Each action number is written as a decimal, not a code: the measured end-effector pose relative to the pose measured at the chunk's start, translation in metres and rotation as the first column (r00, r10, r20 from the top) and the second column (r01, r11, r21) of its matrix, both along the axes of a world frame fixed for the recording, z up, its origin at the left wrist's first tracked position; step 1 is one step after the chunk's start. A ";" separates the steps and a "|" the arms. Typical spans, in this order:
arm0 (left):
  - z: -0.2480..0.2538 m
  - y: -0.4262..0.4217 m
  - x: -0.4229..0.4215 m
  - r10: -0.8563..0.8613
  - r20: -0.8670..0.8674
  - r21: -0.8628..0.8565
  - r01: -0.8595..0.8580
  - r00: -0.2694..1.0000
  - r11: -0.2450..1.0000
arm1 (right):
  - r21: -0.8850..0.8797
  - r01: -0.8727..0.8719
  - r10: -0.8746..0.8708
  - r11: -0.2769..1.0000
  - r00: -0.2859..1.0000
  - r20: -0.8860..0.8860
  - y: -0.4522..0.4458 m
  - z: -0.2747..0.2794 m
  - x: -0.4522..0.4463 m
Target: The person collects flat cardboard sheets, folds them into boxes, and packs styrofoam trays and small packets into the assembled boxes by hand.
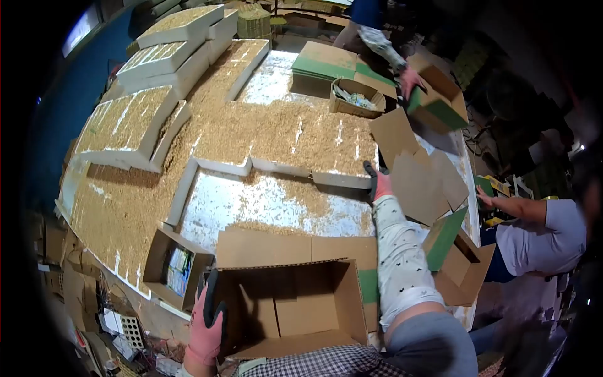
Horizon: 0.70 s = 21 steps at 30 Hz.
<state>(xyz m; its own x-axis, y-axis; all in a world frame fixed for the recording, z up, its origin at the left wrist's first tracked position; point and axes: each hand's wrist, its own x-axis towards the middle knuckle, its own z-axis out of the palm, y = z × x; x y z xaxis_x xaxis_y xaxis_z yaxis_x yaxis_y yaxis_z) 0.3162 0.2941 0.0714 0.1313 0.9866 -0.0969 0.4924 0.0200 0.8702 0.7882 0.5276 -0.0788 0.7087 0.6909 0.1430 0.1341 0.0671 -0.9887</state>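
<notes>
My left hand (207, 323), in a pink glove with dark fingertips, grips the left wall of an open cardboard box (276, 301). The box stands close against my body, its inside bare. My right hand (379, 183), gloved the same way, reaches far forward. Its dark fingers are at the right corner of a white foam tray (342, 180) filled with tan, grainy material like sawdust. The fingers seem to hold that corner, though their undersides are hidden. Near my left hand, a smaller carton (173, 264) has colourful packets inside.
Foam trays (157, 63) are stacked at the far left. Flattened cardboard (418, 185) and a green-banded box (461, 264) lie to the right. A co-worker's hand (411, 81) touches another box (443, 94); a second person (534, 232) sits at right. A small packet carton (358, 98) stands at the back.
</notes>
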 end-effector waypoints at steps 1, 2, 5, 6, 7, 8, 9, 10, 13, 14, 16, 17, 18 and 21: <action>-0.006 -0.001 -0.002 0.011 0.001 0.006 -0.011 1.000 1.000 | 0.023 -0.110 0.112 0.994 0.972 -0.205 -0.002 0.009 0.006; -0.009 -0.003 -0.003 0.022 0.002 0.017 -0.022 1.000 1.000 | -0.038 -0.165 0.139 0.986 0.915 -0.378 -0.008 0.021 0.015; -0.003 0.004 -0.006 -0.023 -0.091 0.053 0.028 0.996 0.998 | -0.092 -0.434 0.338 0.896 0.802 -0.492 -0.077 0.097 0.003; 0.000 0.007 -0.007 -0.038 -0.132 0.061 0.046 0.991 0.997 | 0.078 -0.504 0.477 0.860 0.740 -0.474 -0.096 0.116 -0.006; 0.011 0.018 -0.001 -0.064 -0.102 0.041 0.068 0.993 0.997 | 0.048 -0.504 0.441 0.862 0.700 -0.562 -0.113 0.133 -0.007; 0.024 0.031 0.005 -0.087 -0.077 0.011 0.088 0.993 0.996 | 0.011 -0.508 0.391 0.862 0.650 -0.651 -0.132 0.147 -0.011; 0.028 0.046 0.009 -0.134 0.002 -0.024 0.134 0.991 0.991 | 0.043 -0.558 0.457 0.829 0.629 -0.628 -0.150 0.171 -0.025; 0.026 0.062 0.014 -0.178 0.082 -0.052 0.183 0.981 0.982 | 0.078 -0.605 0.520 0.793 0.605 -0.603 -0.163 0.186 -0.037; 0.016 0.094 0.029 -0.359 0.347 -0.046 0.398 0.866 0.916 | 0.151 -0.642 0.624 0.752 0.618 -0.479 -0.185 0.196 -0.068; 0.014 0.098 0.031 -0.323 0.519 -0.124 0.443 0.792 0.888 | 0.184 -0.649 0.664 0.739 0.652 -0.366 -0.184 0.181 -0.069; 0.008 0.099 0.022 -0.266 0.382 -0.134 0.338 0.885 0.932 | 0.103 -0.796 0.801 0.597 0.598 -0.027 -0.182 0.154 -0.057; 0.003 0.099 0.011 -0.196 0.445 -0.126 0.277 0.874 0.952 | 0.065 -0.840 0.829 0.538 0.542 0.142 -0.181 0.141 -0.050; -0.010 0.100 0.003 0.026 0.763 -0.252 0.261 0.646 0.932 | -0.003 -0.839 0.837 0.544 0.542 -0.078 -0.191 0.167 -0.064; 0.007 0.082 -0.001 -0.076 0.557 -0.118 0.170 0.827 0.978 | -0.332 -0.850 0.889 0.409 0.453 -0.064 -0.208 0.220 -0.081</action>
<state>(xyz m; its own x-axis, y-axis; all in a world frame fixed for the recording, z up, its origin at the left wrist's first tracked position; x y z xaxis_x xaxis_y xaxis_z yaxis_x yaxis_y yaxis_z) 0.3151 0.3758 0.0785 0.3284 0.9365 -0.1232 -0.0562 0.1496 0.9872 0.7070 0.3192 0.1413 -0.3051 0.9420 -0.1400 0.2702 -0.0553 -0.9612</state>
